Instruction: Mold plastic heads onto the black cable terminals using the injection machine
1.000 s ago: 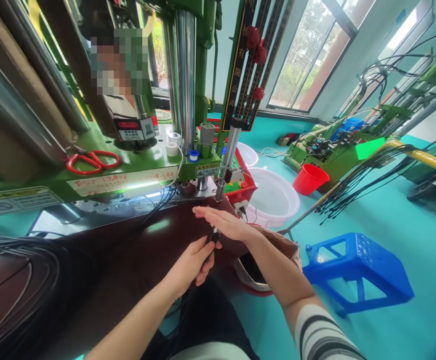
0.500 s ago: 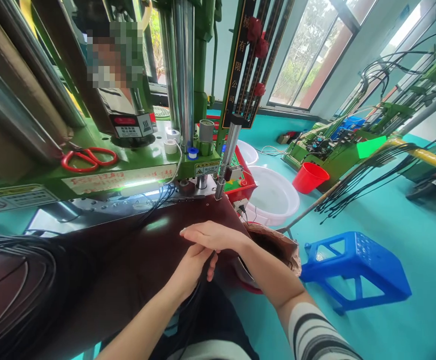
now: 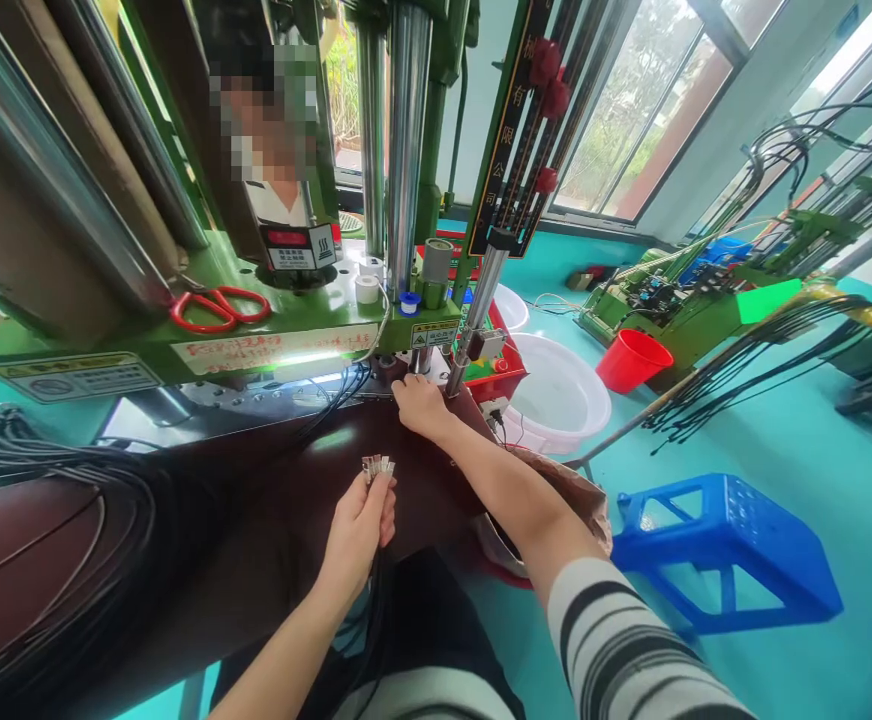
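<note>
Head view: left grip (image 3: 361, 515) curled round cables (image 3: 378, 597), right grip (image 3: 419, 403) extended forward

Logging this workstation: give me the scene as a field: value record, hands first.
Left hand: closed around a bundle of thin black cables, silver metal connectors sticking up out of the fist
Right hand: at the far edge of the glossy dark reddish-brown table, beside the green metal press; whether it grips anything is unclear
Table, left side: large looped heap of black cables
On press: red-handled scissors
Floor, right side: blue plastic stool, red plastic bucket, round white plastic tub
</note>
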Available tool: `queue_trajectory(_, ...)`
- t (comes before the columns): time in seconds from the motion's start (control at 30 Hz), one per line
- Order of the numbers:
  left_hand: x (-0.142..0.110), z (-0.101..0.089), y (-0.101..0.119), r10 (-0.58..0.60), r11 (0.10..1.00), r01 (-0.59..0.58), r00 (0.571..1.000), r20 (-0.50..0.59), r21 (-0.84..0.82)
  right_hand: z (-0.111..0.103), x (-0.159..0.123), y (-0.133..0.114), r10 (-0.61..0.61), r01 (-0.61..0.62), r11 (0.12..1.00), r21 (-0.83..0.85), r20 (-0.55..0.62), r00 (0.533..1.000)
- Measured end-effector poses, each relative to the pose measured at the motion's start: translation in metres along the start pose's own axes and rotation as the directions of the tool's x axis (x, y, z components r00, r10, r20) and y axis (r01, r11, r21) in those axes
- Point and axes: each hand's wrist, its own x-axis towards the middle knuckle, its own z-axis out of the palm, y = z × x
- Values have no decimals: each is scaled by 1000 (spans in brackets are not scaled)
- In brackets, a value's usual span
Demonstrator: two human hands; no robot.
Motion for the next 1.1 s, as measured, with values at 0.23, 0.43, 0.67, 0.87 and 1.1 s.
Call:
queue_trajectory(0.23, 0, -2, 8, -22, 997, 28, 997, 77, -71, -25, -48, 4, 14, -53, 985, 163, 231, 973)
queue_trajectory(0.43, 3, 3, 14, -136, 981, 164, 963, 233, -104, -16, -116, 1, 129, -324, 737, 594, 346, 929)
queue_trajectory(0.67, 2, 20, 12, -168, 985, 166, 921, 352, 37, 8, -142, -9, 218, -154, -53, 987, 162, 962)
queue_trajectory(0.87, 8, 20, 1, -186, 982, 172, 943, 277, 74, 11, -143, -7, 224, -132, -33, 991, 136, 965)
queue_trajectory(1.1, 5, 22, 3, -192, 979, 170, 953, 235, 112, 9, -144, -7, 213, -141, -21, 990, 142, 967)
